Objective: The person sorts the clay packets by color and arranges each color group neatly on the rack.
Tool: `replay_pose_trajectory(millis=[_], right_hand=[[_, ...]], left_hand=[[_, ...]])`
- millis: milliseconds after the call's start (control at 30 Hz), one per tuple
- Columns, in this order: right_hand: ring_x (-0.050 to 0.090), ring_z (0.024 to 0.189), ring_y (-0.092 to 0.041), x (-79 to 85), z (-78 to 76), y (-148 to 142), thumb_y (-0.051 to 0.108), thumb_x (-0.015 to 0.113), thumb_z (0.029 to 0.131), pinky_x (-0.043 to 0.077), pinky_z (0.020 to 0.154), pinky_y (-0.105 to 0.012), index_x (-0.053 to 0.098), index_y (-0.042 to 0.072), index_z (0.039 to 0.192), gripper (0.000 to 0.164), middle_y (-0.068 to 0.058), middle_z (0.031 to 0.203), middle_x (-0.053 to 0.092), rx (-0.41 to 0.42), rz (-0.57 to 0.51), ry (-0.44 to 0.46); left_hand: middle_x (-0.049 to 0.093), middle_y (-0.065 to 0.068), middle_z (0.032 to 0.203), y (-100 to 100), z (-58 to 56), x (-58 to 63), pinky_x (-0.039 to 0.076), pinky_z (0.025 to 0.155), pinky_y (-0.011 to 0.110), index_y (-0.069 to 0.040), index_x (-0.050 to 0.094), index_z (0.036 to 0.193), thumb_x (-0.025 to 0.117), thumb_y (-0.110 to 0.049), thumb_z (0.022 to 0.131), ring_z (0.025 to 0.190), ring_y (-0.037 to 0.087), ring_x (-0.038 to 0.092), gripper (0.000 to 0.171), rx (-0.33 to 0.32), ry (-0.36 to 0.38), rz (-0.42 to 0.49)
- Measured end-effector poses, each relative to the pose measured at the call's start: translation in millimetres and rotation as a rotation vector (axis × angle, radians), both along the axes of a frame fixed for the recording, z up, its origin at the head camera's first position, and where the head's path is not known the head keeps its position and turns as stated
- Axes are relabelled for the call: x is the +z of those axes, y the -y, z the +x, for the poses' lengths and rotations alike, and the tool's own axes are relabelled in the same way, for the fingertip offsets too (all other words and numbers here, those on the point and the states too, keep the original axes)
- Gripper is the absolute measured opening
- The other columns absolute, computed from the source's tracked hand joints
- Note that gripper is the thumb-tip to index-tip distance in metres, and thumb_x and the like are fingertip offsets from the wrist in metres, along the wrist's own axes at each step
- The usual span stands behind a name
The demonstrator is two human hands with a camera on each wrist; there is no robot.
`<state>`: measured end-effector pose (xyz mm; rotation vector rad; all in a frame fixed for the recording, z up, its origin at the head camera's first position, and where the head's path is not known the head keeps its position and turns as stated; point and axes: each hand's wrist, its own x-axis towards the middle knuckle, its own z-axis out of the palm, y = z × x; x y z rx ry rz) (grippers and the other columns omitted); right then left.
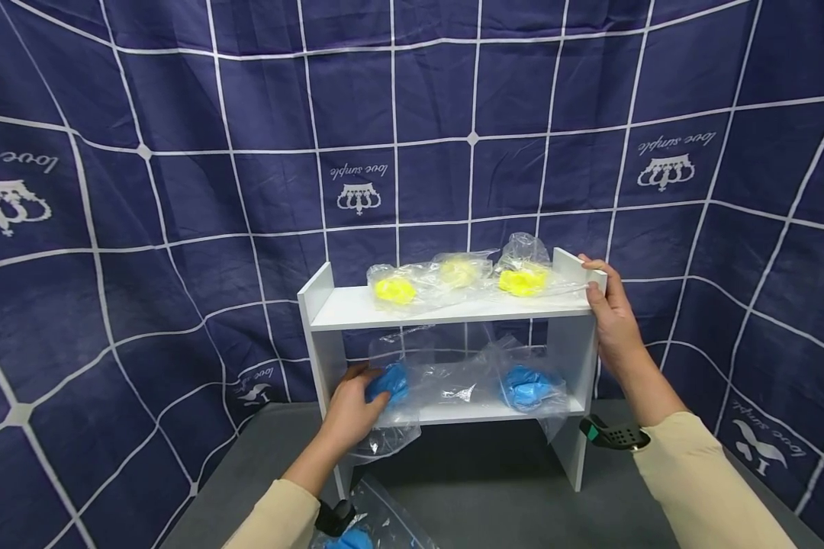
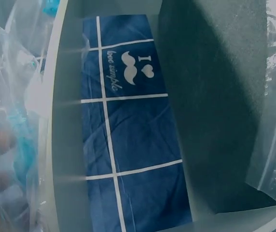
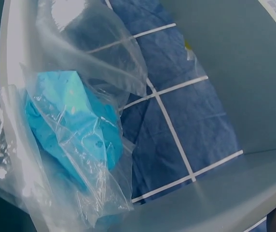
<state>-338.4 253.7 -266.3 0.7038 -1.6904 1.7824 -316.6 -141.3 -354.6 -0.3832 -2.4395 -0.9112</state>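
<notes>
A white two-tier shelf rack (image 1: 412, 310) stands upright on the dark table. At the left end of its lower shelf, my left hand (image 1: 352, 406) holds a clear plastic bag with a blue lump (image 1: 393, 383) in it, thumb in front; the fingers behind are partly hidden. My right hand (image 1: 614, 324) grips the top of the right side panel (image 1: 580, 267), thumb on the near side and fingertips over the edge. Another bagged blue lump (image 1: 527, 386) rests at the right of the lower shelf, large in the right wrist view as a crumpled blue lump (image 3: 75, 123).
On the top shelf lie clear bags with yellow lumps (image 1: 524, 280). A third bagged blue lump (image 1: 349, 539) lies on the table (image 1: 494, 488) by the left wrist, in front of the rack. A navy curtain (image 1: 247, 183) with white grid lines hangs behind and at both sides.
</notes>
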Motion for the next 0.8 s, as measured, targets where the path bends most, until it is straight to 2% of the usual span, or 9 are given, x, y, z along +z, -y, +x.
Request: replay_pose_trajectory(millis=[67, 200, 300, 433, 533, 600, 667, 733, 800], right_hand=[[0.019, 0.152, -0.015, -0.1, -0.2, -1.1, 0.026, 0.043, 0.107, 0.015, 0.116, -0.025, 0.046, 0.020, 0.137, 0.030, -0.007, 0.167, 0.021, -0.001, 0.008, 0.001], [0.017, 0.153, -0.017, -0.4, -0.8, -2.4, 0.026, 0.043, 0.107, 0.014, 0.117, -0.026, 0.045, 0.020, 0.137, 0.031, -0.006, 0.167, 0.021, -0.003, 0.020, 0.003], [0.015, 0.154, -0.018, -0.3, -0.9, -2.7, 0.026, 0.043, 0.107, 0.010, 0.119, -0.030, 0.044, 0.020, 0.138, 0.032, -0.005, 0.167, 0.021, -0.007, 0.020, 0.005], [0.014, 0.155, -0.019, -0.2, -1.6, -2.7, 0.026, 0.044, 0.107, 0.008, 0.120, -0.033, 0.044, 0.021, 0.138, 0.032, -0.005, 0.168, 0.020, -0.005, 0.021, 0.009], [0.015, 0.155, -0.018, -0.3, -3.0, -2.7, 0.026, 0.044, 0.107, 0.012, 0.119, -0.028, 0.046, 0.021, 0.137, 0.031, -0.006, 0.167, 0.021, 0.004, 0.012, 0.002], [0.016, 0.154, -0.017, -0.7, -3.8, -2.7, 0.026, 0.044, 0.107, 0.014, 0.117, -0.025, 0.046, 0.022, 0.137, 0.031, -0.006, 0.167, 0.021, 0.007, 0.005, -0.003], [0.017, 0.154, -0.017, -0.8, -3.8, -2.7, 0.026, 0.045, 0.107, 0.015, 0.116, -0.024, 0.047, 0.022, 0.137, 0.030, -0.006, 0.167, 0.021, 0.010, 0.003, -0.005], [0.017, 0.154, -0.016, -1.1, -3.7, -2.6, 0.026, 0.044, 0.107, 0.015, 0.116, -0.024, 0.046, 0.023, 0.137, 0.030, -0.006, 0.167, 0.021, 0.011, 0.009, 0.001], [0.015, 0.154, -0.017, -1.3, -3.6, -2.8, 0.026, 0.044, 0.107, 0.014, 0.117, -0.025, 0.046, 0.023, 0.137, 0.030, -0.005, 0.168, 0.020, 0.006, 0.017, 0.009]], left_hand=[[0.048, 0.023, 0.149, 1.9, 4.0, -2.1, 0.042, 0.107, 0.057, 0.000, 0.063, 0.128, 0.069, -0.012, 0.089, 0.136, 0.044, 0.047, 0.042, -0.022, -0.039, 0.041], [0.050, 0.018, 0.147, 7.4, 17.8, -7.1, 0.044, 0.103, 0.057, -0.005, 0.063, 0.129, 0.070, -0.006, 0.087, 0.134, 0.039, 0.049, 0.042, -0.094, -0.188, 0.084], [0.056, 0.012, 0.141, 12.4, 33.6, -10.8, 0.047, 0.101, 0.048, -0.009, 0.065, 0.125, 0.072, -0.001, 0.085, 0.131, 0.031, 0.054, 0.041, -0.137, -0.330, 0.039], [0.064, 0.000, 0.129, 20.4, 59.7, -17.3, 0.043, 0.097, 0.034, -0.016, 0.070, 0.113, 0.070, 0.001, 0.083, 0.118, 0.020, 0.059, 0.035, -0.137, -0.502, -0.076], [0.066, -0.004, 0.118, 26.4, 75.8, -25.3, 0.042, 0.091, 0.026, -0.020, 0.071, 0.106, 0.069, 0.002, 0.081, 0.106, 0.014, 0.059, 0.033, -0.184, -0.576, -0.125], [0.065, -0.004, 0.114, 30.6, 83.6, -31.8, 0.042, 0.087, 0.021, -0.022, 0.070, 0.105, 0.069, 0.005, 0.080, 0.102, 0.012, 0.058, 0.036, -0.265, -0.577, -0.122], [0.063, -0.003, 0.112, 35.8, 90.6, -38.3, 0.043, 0.085, 0.017, -0.023, 0.068, 0.106, 0.069, 0.008, 0.080, 0.099, 0.009, 0.057, 0.041, -0.369, -0.537, -0.098], [0.062, -0.001, 0.111, 42.7, 94.9, -45.2, 0.044, 0.079, 0.014, -0.024, 0.065, 0.108, 0.069, 0.010, 0.081, 0.096, 0.008, 0.057, 0.044, -0.486, -0.466, -0.070], [0.064, -0.001, 0.111, 51.3, 96.3, -53.0, 0.047, 0.076, 0.015, -0.023, 0.065, 0.111, 0.067, 0.009, 0.085, 0.096, 0.007, 0.059, 0.042, -0.606, -0.337, -0.052]])
